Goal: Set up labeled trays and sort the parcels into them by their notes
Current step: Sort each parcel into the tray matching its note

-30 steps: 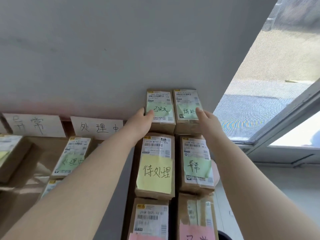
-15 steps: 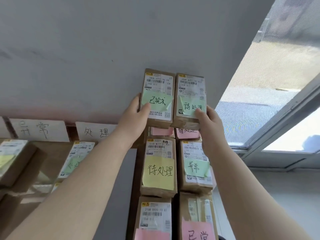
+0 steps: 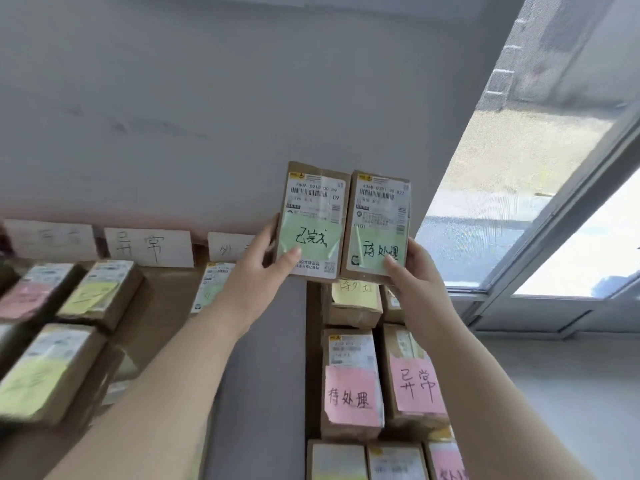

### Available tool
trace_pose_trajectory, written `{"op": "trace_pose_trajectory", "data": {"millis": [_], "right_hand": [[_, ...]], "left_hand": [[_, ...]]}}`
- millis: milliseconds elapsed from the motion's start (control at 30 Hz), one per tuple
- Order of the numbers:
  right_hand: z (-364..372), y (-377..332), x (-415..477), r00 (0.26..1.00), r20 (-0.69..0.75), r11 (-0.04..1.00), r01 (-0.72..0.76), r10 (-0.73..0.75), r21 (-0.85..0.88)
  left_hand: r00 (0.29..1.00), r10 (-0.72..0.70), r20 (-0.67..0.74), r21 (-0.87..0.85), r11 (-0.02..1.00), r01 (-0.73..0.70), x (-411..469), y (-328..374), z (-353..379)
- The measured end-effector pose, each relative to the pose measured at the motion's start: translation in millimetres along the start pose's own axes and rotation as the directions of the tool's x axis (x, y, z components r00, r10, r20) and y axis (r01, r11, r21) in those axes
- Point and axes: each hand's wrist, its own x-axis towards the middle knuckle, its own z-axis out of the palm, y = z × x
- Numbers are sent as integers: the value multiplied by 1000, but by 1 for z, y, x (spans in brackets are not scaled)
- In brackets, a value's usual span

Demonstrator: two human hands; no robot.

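Fingers (image 3: 269, 233) of the left hand (image 3: 254, 277) were curled round the left edge of one parcel (image 3: 311, 206), thumb pressed on its green note (image 3: 313, 239); the right hand (image 3: 424, 285) gripped a second parcel (image 3: 379, 216) the same way from its right edge. The cardboard trays (image 3: 166, 306) filled the left of the frame, below and left of both parcels, so the left hand was nearer them. Their wall labels (image 3: 149, 247) were partly blurred or hidden. A stack (image 3: 349, 382) of further parcels sat lower centre-right, between the forearms. The held parcels stood upright at centre frame, long axes vertical and inner edges touching, with both forearms reaching up from the bottom.
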Motion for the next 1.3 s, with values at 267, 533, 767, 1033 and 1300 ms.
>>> {"op": "trace_pose_trajectory", "data": {"millis": [267,533,767,1033,1300], "right_hand": [[34,25,-108,998,-29,995,-51,49,-89],[41,41,-184,989,-4,985,-151,151,-80],[32,29,-225,987,31,984,-157,160,-90],[22,27,-286,977,56,977,-201,205,-71],[38,32,-315,966,114,972,-229,233,-48]], "left_hand": [[980,-181,86,-42,982,185,-91,-49,-28],[970,-226,91,-73,970,233,-166,-76,-33],[973,-226,51,-102,968,231,-216,-64,-21],[966,-259,10,-138,956,258,-282,-47,-11],[963,-269,-21,-157,952,262,-323,-46,-29]]}}
